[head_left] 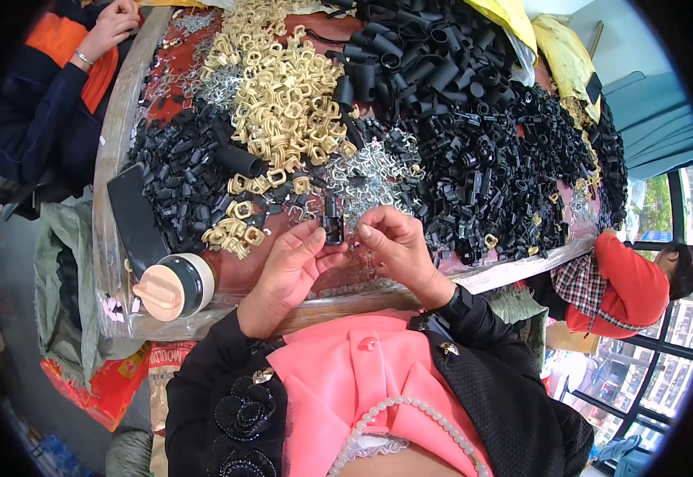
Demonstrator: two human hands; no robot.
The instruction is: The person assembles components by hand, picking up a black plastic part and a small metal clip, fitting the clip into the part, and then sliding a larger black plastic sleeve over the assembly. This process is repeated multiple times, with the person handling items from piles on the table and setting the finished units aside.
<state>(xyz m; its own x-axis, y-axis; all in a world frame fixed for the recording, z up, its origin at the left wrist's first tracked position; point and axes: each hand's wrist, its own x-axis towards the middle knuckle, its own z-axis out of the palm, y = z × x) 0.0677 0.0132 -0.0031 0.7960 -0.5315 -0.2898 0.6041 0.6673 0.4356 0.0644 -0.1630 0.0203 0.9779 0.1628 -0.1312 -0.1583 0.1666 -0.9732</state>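
Over the near edge of the worktable, my left hand (292, 266) pinches a small black plastic part (332, 228) between thumb and fingers. Close beside it, my right hand (400, 248) is closed, thumb against fingertips; whatever it grips is too small to make out. Just beyond both hands lies a heap of bent silvery wire clips (368, 179). Small black plastic parts (175, 163) are piled to the left. A large mound of cream-gold square rings (283, 103) spreads behind them, with a few rings (235, 230) nearer me.
Black tubes (442, 67) and more black parts (473, 183) cover the right side. A lidded cup (175, 286) and a dark flat slab (135, 219) stand at the left edge. One person (68, 103) sits at far left, another in red (632, 278) at right.
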